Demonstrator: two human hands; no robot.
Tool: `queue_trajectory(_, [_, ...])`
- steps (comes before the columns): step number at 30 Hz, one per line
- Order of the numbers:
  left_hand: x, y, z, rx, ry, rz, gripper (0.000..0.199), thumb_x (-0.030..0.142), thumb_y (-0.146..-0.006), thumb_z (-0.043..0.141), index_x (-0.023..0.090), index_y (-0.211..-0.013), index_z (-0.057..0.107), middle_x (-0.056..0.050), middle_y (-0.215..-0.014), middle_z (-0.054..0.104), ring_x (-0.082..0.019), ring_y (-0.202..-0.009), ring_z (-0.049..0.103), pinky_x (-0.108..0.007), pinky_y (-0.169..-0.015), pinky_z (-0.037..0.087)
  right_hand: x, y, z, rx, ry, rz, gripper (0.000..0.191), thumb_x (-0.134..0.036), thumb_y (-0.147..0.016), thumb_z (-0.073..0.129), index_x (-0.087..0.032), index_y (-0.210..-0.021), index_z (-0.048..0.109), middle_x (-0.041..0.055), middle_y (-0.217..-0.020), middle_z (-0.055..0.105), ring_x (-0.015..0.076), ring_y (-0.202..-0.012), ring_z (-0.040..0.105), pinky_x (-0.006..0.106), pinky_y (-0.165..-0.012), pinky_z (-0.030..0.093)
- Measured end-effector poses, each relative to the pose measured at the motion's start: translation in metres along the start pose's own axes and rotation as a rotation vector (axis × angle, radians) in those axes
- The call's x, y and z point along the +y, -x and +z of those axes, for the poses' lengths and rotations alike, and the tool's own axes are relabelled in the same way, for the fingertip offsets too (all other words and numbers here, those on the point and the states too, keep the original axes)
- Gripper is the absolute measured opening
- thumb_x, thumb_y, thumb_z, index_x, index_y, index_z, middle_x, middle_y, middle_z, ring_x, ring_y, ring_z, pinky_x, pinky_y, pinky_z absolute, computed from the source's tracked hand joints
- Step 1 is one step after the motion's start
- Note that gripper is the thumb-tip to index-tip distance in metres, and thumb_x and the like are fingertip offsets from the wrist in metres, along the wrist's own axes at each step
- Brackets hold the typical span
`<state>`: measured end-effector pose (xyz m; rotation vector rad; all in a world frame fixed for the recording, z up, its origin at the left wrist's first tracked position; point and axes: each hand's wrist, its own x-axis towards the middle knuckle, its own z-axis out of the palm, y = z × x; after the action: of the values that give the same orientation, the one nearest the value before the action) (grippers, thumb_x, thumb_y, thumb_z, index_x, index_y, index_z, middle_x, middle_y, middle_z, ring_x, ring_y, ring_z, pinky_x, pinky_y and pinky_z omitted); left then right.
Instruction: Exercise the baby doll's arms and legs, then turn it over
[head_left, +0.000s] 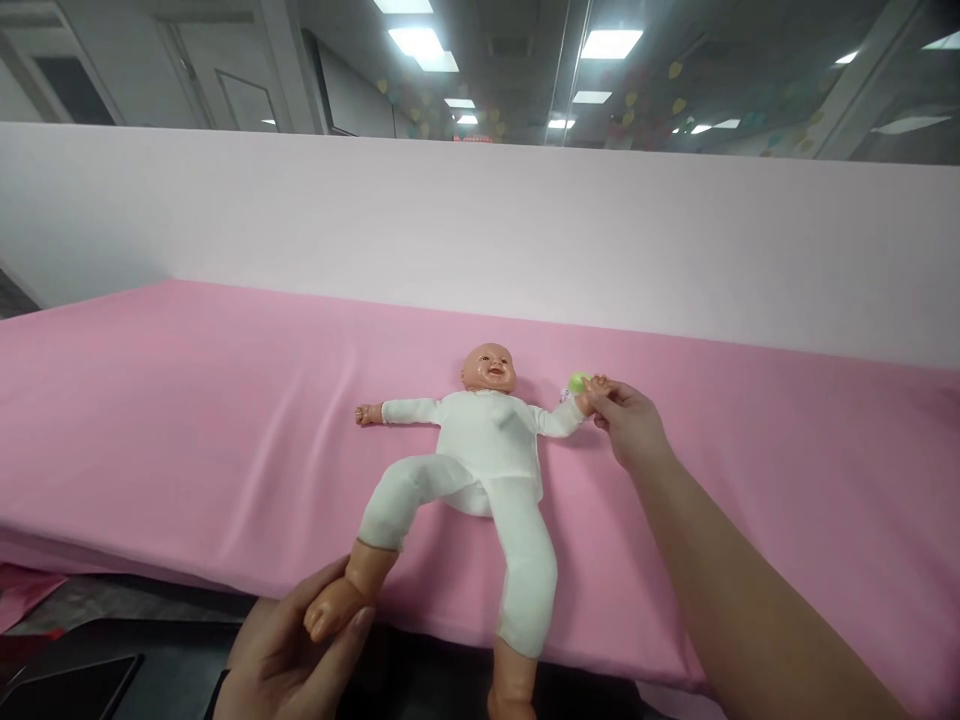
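A baby doll (491, 435) with a white cloth body lies on its back, head away from me. My left hand (296, 640) grips the doll's foot on the left side, fingers beneath and thumb on top. That leg is bent outward at the knee. On the right, my right hand (630, 420) pinches the doll's hand between thumb and fingers, with that arm stretched out sideways. Just behind the held doll hand is a small light-green object (577, 382), partly covered, its kind unclear. The doll's other leg hangs over the near edge of the pink cloth.
A pink cloth (225, 400) covers the table. Behind it stands a white wall panel (450, 230) with glass above. At the lower left, a dark flat object (71, 690) lies on a black surface below the table edge.
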<state>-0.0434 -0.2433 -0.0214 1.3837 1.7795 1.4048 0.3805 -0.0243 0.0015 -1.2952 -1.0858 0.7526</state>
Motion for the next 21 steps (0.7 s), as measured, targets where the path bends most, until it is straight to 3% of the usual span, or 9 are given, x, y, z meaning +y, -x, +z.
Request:
queue_trajectory(3, [0.016,-0.014,0.016,-0.019,-0.021,0.104,0.051,0.053,-0.079,0.083,0.023,-0.120,0.078,-0.004,-0.097,0.082,-0.026,-0.084,0.080,-0.028,-0.069,0.067,-0.021,0.026,0.026,-0.088,0.144,-0.218,0.038,-0.040,-0.085,0.082,-0.027,-0.121,0.076,0.0059,-0.121,0.075,0.0214,-0.092,0.070,0.034,-0.078,0.060])
queue_trajectory(5, [0.026,-0.024,0.030,-0.044,-0.012,0.163,0.048,0.051,-0.083,0.080,0.024,-0.122,0.075,-0.004,-0.103,0.082,-0.025,-0.089,0.079,-0.029,-0.074,0.067,-0.030,0.043,0.044,-0.211,0.301,-0.416,0.031,-0.033,-0.092,0.075,-0.029,-0.122,0.076,0.0055,-0.117,0.076,0.0219,-0.092,0.070,0.037,-0.081,0.061])
queue_trajectory(8, [0.040,-0.035,0.050,-0.117,-0.006,0.237,0.044,0.047,-0.087,0.075,0.025,-0.125,0.073,-0.005,-0.115,0.080,-0.025,-0.100,0.078,-0.030,-0.082,0.066,-0.033,0.061,0.068,-0.361,0.522,-0.708,0.033,-0.021,-0.096,0.065,-0.028,-0.127,0.075,0.0063,-0.119,0.076,0.0243,-0.104,0.070,0.040,-0.091,0.059])
queue_trajectory(11, [0.051,-0.043,0.064,-0.124,-0.037,0.250,0.044,0.044,-0.088,0.074,0.027,-0.129,0.071,-0.004,-0.120,0.079,-0.025,-0.105,0.077,-0.028,-0.084,0.065,-0.029,0.067,0.083,-0.459,0.656,-0.840,0.034,-0.016,-0.098,0.061,-0.026,-0.127,0.075,0.0069,-0.121,0.076,0.0254,-0.111,0.069,0.043,-0.097,0.057])
queue_trajectory(14, [0.054,-0.045,0.070,-0.106,-0.058,0.209,0.046,0.043,-0.088,0.074,0.026,-0.131,0.071,-0.003,-0.120,0.079,-0.025,-0.107,0.077,-0.025,-0.078,0.064,-0.026,0.068,0.088,-0.488,0.696,-0.851,0.032,-0.016,-0.099,0.060,-0.026,-0.126,0.075,0.0072,-0.121,0.075,0.0254,-0.110,0.069,0.044,-0.097,0.057])
queue_trajectory(17, [0.047,-0.041,0.064,-0.125,-0.027,0.189,0.047,0.043,-0.088,0.075,0.026,-0.132,0.070,-0.004,-0.119,0.079,-0.026,-0.108,0.077,-0.026,-0.081,0.065,-0.027,0.066,0.082,-0.443,0.629,-0.794,0.035,-0.016,-0.097,0.062,-0.028,-0.128,0.074,0.0067,-0.120,0.075,0.0252,-0.109,0.069,0.042,-0.095,0.058])
queue_trajectory(21, [0.025,-0.023,0.040,-0.118,-0.010,0.184,0.049,0.046,-0.082,0.082,0.026,-0.126,0.075,-0.003,-0.111,0.082,-0.025,-0.094,0.080,-0.027,-0.082,0.066,-0.025,0.051,0.059,-0.212,0.481,-0.509,0.029,-0.032,-0.096,0.068,-0.029,-0.125,0.074,0.0060,-0.113,0.075,0.0221,-0.091,0.070,0.036,-0.081,0.059])
